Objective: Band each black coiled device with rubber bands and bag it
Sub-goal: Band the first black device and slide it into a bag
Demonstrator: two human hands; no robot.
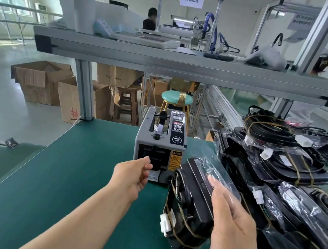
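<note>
The green matted tabletop is lying wide open across its left half, right up to the left edge, which is running diagonally down to the near left corner. A grey box-shaped tape dispenser is standing at the middle of the far edge. The right side is crowding up with a heap of bagged black devices, stacked from the far right corner down along the right edge. A grey aluminium overhead shelf is spanning above the far edge, leaving headroom over the dispenser. The black coiled device, wrapped with tan rubber bands, is standing on its edge on the tabletop between the dispenser and the heap, just beside both, with a clear plastic bag covering its upper part. The left hand is reaching forward on an outstretched arm, its fingers loosely curled, with the fingertips right at the dispenser's front outlet; whether it is pinching anything cannot be told. The right hand is lying flat against the right face of the device, fingers stretched out straight along the bag film, propping the device upright.
</note>
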